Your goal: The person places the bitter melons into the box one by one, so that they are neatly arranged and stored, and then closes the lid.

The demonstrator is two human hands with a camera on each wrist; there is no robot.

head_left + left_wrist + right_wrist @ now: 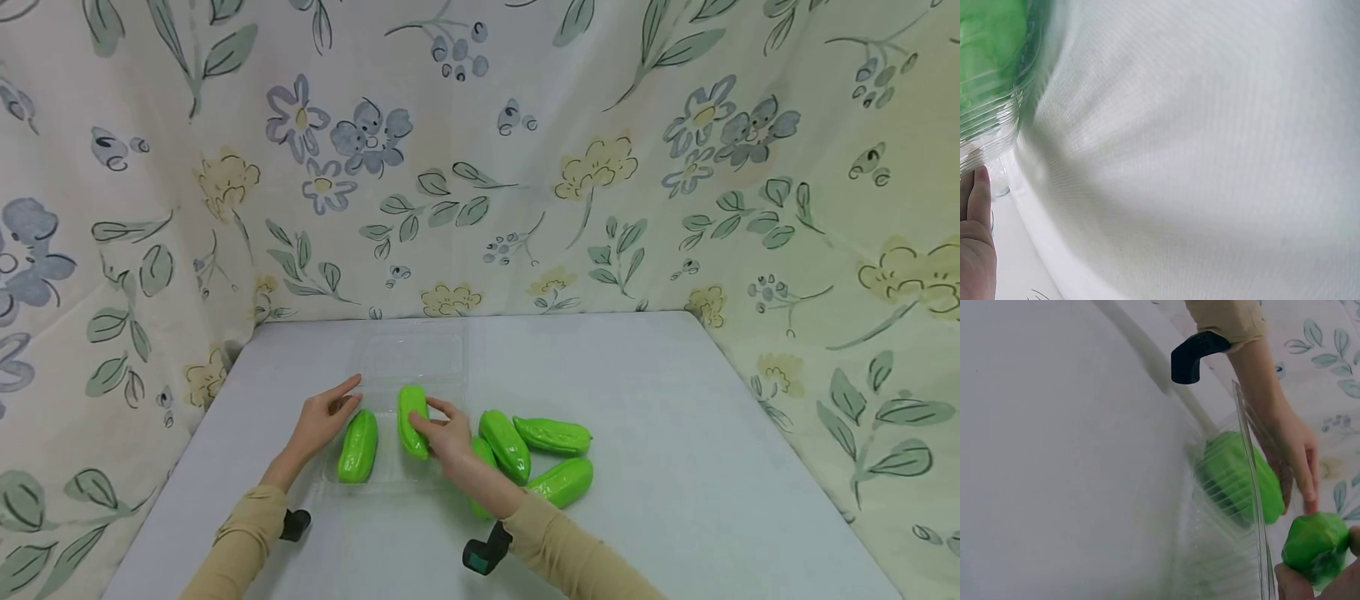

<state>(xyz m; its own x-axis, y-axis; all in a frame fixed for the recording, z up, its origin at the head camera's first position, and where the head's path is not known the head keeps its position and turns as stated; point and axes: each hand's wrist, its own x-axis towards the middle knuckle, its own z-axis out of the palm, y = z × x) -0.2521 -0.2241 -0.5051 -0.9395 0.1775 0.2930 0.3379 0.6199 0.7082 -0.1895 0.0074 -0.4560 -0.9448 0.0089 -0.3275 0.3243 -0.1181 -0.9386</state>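
A clear plastic clamshell box [390, 475] lies on the table with its lid folded back. Inside, at its left, rests one glossy green cucumber-like vegetable [357, 447]. My right hand [450, 437] holds a second green cucumber-like vegetable [411, 421] over the box's middle, thumb on one side and fingers on the other; the right wrist view shows this held vegetable [1316, 547] end-on. At the box's left edge is my left hand [322, 421], fingers extended. In the left wrist view, fingertips of the left hand [975, 231] appear at the ribbed box wall [991, 125].
Several more green vegetables [552, 435] lie right of the box, partly hidden by my right forearm. The transparent lid [408, 354] extends towards the back of the white table [637, 375]. A floral curtain [480, 275] hangs behind and at both sides.
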